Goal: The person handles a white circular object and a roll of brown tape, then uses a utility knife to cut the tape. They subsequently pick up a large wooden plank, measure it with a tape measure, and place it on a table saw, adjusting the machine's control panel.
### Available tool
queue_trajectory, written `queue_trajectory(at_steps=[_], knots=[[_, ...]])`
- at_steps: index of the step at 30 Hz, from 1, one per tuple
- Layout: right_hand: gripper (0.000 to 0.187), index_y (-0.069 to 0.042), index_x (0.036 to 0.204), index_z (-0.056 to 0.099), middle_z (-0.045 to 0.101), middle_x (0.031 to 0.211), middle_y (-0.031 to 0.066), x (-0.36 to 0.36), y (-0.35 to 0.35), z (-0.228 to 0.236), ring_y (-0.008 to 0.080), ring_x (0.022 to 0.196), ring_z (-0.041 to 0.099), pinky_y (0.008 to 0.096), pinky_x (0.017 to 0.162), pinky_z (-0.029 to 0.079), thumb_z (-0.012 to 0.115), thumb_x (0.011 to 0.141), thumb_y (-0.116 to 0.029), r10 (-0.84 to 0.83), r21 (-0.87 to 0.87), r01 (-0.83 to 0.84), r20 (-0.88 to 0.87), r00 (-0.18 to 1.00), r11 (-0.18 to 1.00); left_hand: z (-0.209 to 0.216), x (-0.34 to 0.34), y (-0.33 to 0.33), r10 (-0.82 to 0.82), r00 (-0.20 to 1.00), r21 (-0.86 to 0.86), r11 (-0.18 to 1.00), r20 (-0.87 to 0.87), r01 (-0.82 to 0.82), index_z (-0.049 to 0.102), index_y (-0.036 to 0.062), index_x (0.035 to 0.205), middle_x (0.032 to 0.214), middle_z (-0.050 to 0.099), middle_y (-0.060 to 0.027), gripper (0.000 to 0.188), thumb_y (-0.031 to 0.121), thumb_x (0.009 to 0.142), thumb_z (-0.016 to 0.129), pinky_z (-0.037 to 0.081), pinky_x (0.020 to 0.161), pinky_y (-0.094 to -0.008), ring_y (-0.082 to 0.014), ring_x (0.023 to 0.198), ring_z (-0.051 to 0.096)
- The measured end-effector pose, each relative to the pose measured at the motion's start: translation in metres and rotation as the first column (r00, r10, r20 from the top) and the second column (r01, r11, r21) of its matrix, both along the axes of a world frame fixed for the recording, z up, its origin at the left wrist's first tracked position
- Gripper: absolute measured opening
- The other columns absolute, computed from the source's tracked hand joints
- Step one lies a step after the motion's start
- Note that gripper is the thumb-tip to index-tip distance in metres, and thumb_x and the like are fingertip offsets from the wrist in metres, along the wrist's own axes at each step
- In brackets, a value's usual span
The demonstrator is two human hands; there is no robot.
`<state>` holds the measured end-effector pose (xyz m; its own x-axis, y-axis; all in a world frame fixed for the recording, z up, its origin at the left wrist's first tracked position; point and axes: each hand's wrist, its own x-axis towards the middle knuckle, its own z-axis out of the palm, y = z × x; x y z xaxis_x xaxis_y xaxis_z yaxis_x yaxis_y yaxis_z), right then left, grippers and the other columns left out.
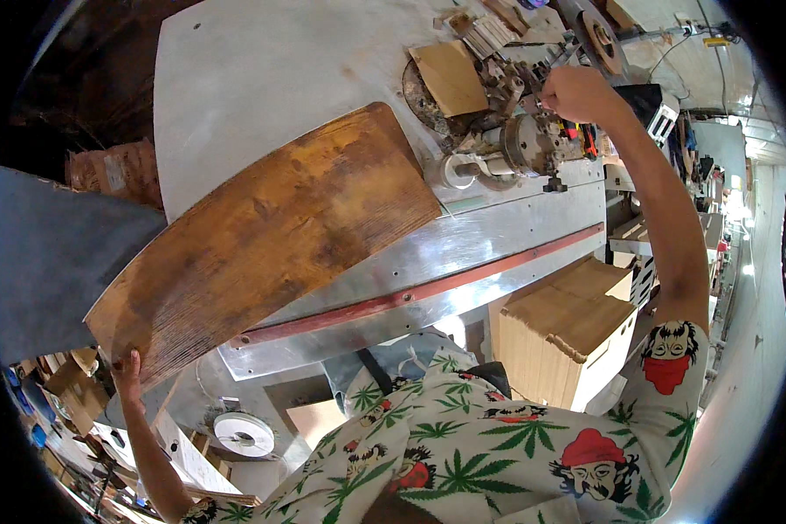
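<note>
A long brown board (271,231) with a wood-grain face and one curved edge lies slanted over the grey work table. At its lower left end my left hand (127,377) grips the edge, thumb on the top face and the other fingers mostly hidden beneath. Farther off at the upper right, my right hand (576,94) is closed among metal machine parts beside a round metal drum (528,144). What its fingers hold, if anything, is too small to make out.
The grey table (253,70) has a metal front with a red strip (410,297). A cardboard piece (450,79) and wood scraps (489,35) lie near the machine parts. Below the front edge stands a stack of cardboard (563,332). A white reel (243,434) sits lower left.
</note>
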<state>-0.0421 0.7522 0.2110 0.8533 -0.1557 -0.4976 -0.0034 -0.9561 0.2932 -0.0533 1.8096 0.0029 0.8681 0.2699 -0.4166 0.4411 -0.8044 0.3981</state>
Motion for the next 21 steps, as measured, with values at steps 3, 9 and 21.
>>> queue_trajectory(at_steps=[3,9,21], knots=[[0.024,-0.009,0.096,0.084,0.079,0.090,0.0200,-0.001,-0.010,-0.002,0.0409,0.087,0.077,0.0522,0.079,0.061,0.075,0.093,-0.031,0.039,-0.007,-0.039,0.006,0.999,0.999,0.003,0.006,-0.007,-0.027,1.000,-0.067,0.997,-0.008,0.026,0.048,-0.0141,0.154,0.154,0.058,-0.0274,0.112,0.067,0.086,0.087,0.048,0.115,-0.0480,-0.0398,0.138,0.057],[0.025,-0.010,0.093,0.085,0.080,0.089,0.0158,0.001,-0.021,-0.004,0.0392,0.088,0.078,0.0512,0.080,0.060,0.076,0.092,-0.034,-0.012,0.077,0.011,0.021,1.000,0.997,-0.008,-0.004,0.004,0.078,0.996,-0.160,0.985,0.036,-0.072,0.057,-0.0129,0.147,0.148,0.063,-0.0258,0.099,0.059,0.088,0.089,0.050,0.111,-0.0481,-0.0352,0.132,0.062],[0.027,-0.013,0.122,0.077,0.076,0.118,0.0136,-0.004,0.152,-0.015,0.0384,0.107,0.071,0.0520,0.095,0.054,0.073,0.100,-0.027,0.090,0.203,-0.501,0.862,0.499,0.841,-0.025,-0.070,0.022,0.112,0.988,-0.226,0.970,0.109,-0.086,0.069,-0.0091,0.138,0.141,0.071,-0.0203,0.082,0.055,0.090,0.089,0.052,0.111,-0.0434,-0.0314,0.126,0.067]])
